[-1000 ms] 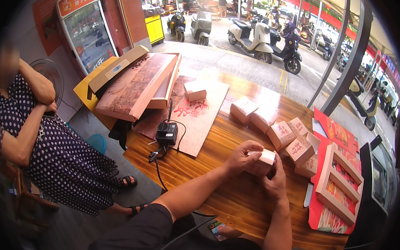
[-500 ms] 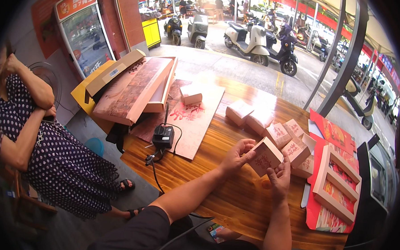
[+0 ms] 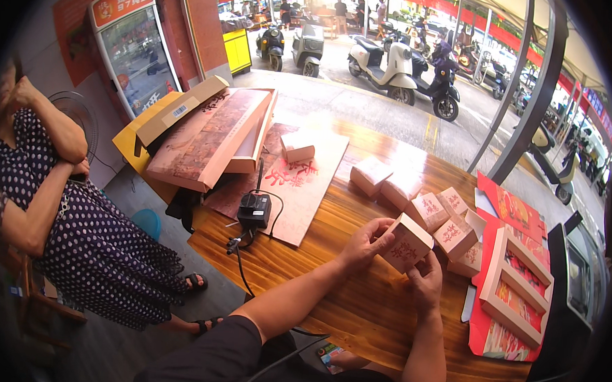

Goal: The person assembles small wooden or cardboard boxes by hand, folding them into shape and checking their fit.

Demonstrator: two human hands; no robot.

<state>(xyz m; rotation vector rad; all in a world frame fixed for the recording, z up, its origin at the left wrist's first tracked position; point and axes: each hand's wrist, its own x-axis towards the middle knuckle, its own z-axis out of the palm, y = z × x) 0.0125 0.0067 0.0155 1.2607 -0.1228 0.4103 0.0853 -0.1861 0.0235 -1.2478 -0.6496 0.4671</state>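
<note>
A small pale pink cardboard box (image 3: 405, 244) with red print is held tilted between both hands above the wooden table (image 3: 356, 299). On its left side, my left hand (image 3: 366, 245) grips the edge with thumb and fingers. My right hand (image 3: 426, 281) pinches its lower right corner. Just beyond the held box stand several similar small boxes (image 3: 454, 236) in a cluster, and one of these seems open at the top. Another small box (image 3: 298, 147) sits farther left on a flat printed pink board (image 3: 312, 203).
A black adapter (image 3: 254, 209) with a cable lies left of my arms. Large flat boxes (image 3: 209, 135) are stacked at the far left. At right lie red printed packaging (image 3: 481, 328) and a divided cardboard frame (image 3: 517, 285). A person in a dotted dress (image 3: 106, 230) stands at left.
The held box has turned slightly, and my right fingers have shifted at its lower corner. The whole view has moved a little, so the surroundings sit slightly farther right.
</note>
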